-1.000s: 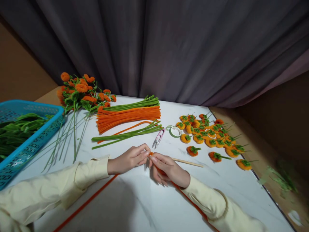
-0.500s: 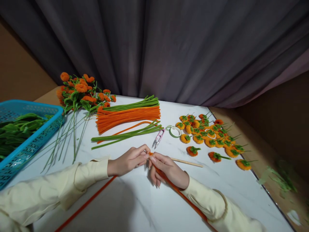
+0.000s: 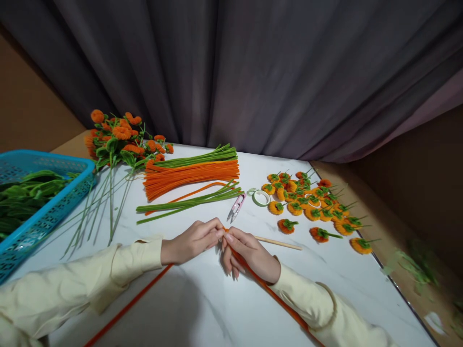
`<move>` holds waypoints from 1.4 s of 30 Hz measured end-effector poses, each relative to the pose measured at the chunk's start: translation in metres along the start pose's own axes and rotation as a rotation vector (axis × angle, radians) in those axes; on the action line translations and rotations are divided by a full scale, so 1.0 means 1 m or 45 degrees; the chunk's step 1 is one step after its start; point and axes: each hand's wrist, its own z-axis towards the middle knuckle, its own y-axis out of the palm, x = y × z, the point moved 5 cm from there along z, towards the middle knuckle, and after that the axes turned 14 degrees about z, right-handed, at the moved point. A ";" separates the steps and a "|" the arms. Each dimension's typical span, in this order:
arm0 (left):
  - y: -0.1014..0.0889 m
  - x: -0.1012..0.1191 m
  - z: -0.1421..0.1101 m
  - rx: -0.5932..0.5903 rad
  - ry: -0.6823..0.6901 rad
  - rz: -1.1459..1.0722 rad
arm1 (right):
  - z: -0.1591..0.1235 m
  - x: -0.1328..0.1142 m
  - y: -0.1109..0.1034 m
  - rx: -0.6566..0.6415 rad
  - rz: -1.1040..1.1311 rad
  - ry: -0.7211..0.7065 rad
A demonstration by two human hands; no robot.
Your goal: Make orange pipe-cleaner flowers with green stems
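My left hand (image 3: 195, 242) and my right hand (image 3: 251, 254) meet over the middle of the table, each pinching an orange pipe cleaner (image 3: 127, 306) at the fingertips. One length trails down from beneath the left wrist; more orange strands (image 3: 284, 300) run from the right thumb along the forearm. On my right hand the lower fingers hang loose. How the strands join between the fingertips is too small to tell. A thin wooden stick (image 3: 280, 243) pokes out from behind my right hand. Just beyond the fingertips lie pink thread snips (image 3: 236, 208).
Orange pipe cleaners (image 3: 191, 177) lie bundled beside green ones (image 3: 195, 196). At the left is a blue basket (image 3: 77, 169) of green leaves, with finished orange flowers (image 3: 123, 134) behind. Several flower heads (image 3: 294, 208) and a tape roll (image 3: 261, 198) are at the right.
The view has shifted slightly, so things on the right sit a little further left. Both hands keep the same pinch on the orange pipe cleaner.
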 end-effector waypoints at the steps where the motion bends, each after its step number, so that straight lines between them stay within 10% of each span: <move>1: 0.000 0.000 0.000 -0.001 -0.002 -0.001 | 0.000 0.000 0.000 -0.002 -0.003 -0.003; 42: 0.000 0.006 0.000 0.012 0.085 0.361 | -0.003 -0.012 -0.006 0.180 -0.255 -0.205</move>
